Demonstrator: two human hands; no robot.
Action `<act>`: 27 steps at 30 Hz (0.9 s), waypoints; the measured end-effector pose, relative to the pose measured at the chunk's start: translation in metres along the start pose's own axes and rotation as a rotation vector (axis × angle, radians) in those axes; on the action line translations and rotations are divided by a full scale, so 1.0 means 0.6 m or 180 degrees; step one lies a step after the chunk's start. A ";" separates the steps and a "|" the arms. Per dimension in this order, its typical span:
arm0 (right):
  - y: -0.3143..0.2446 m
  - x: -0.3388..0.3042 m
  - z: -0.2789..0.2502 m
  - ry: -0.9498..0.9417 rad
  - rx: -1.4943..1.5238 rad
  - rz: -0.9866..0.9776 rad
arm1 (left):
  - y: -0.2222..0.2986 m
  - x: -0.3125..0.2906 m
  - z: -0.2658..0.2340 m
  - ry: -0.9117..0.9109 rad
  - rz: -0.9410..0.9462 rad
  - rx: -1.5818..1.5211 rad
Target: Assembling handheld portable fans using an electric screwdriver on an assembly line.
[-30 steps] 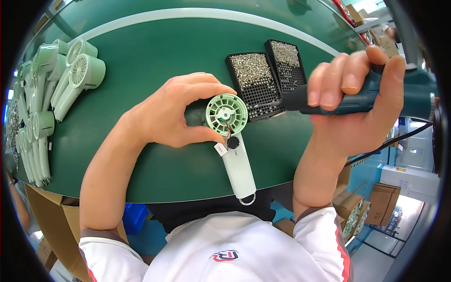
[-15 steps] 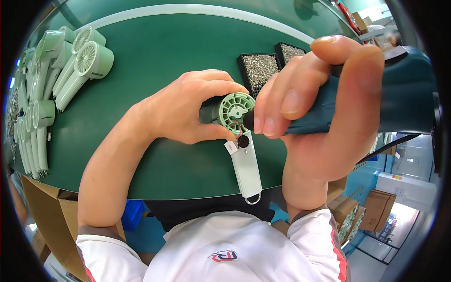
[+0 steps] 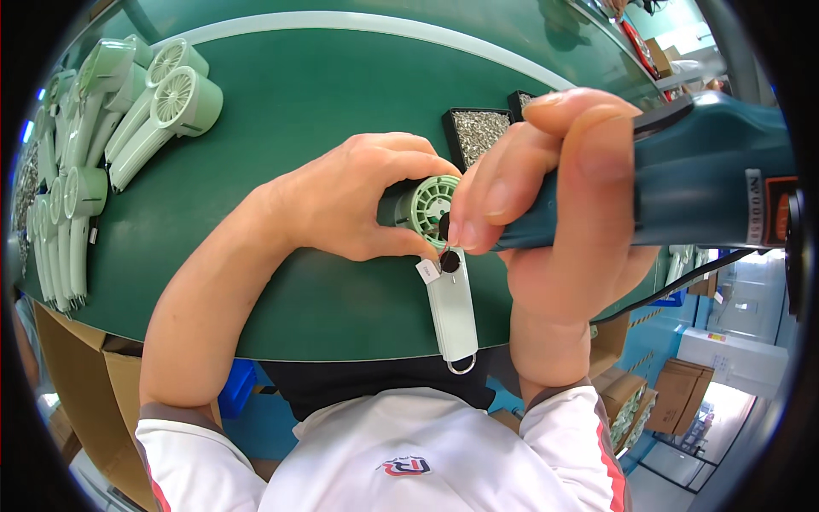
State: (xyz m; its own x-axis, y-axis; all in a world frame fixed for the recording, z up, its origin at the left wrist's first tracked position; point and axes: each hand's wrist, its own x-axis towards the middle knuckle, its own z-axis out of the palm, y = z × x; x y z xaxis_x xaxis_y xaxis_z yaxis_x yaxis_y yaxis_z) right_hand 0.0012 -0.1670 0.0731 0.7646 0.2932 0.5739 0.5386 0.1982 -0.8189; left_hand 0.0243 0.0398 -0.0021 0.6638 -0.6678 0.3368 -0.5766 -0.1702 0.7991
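Note:
Thumb and fingers of my left hand [image 3: 363, 196] are wrapped round the round head of a handheld fan [image 3: 426, 205], pale green with a slotted grille. Its white handle [image 3: 454, 316] points toward me and ends in a metal ring near the table edge. A small white tag [image 3: 428, 270], thin wires and a black disc lie where handle and head meet. My right hand [image 3: 563, 196] grips a dark teal electric screwdriver [image 3: 682, 179] held sideways. The tool's black tip [image 3: 444, 226] is at the fan head; my fingers hide part of the contact.
Several pale green fans [image 3: 183, 102] lie grouped on the left of the green table [image 3: 316, 94]. Black trays of small metal screws [image 3: 479, 135] stand beyond my right hand. The tool's black cable [image 3: 682, 282] runs off right. Cardboard boxes [image 3: 85, 384] stand below the table edge.
The screwdriver and my right hand have shifted slightly left and lower, and the tool lies more level. My left hand still holds the fan; the whole view has moved a little.

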 end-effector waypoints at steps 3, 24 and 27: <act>0.009 -0.006 0.027 0.0190 -0.0044 0.0020 | -0.016 -0.001 0.011 0.0274 0.0180 -0.0188; 0.030 0.005 0.015 -0.0212 -0.0231 -0.0730 | -0.020 0.000 0.018 0.0387 0.0237 -0.0457; -0.018 0.021 -0.053 -0.0062 0.0528 -0.0232 | -0.007 0.012 0.013 0.0128 0.0261 -0.0030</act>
State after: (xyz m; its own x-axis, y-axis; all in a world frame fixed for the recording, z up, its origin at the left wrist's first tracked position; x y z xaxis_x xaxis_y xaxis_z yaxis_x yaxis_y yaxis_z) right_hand 0.0161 -0.1954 0.0893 0.7180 0.2901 0.6328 0.5254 0.3705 -0.7660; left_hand 0.0280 0.0300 -0.0067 0.6331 -0.6496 0.4209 -0.6256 -0.1092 0.7725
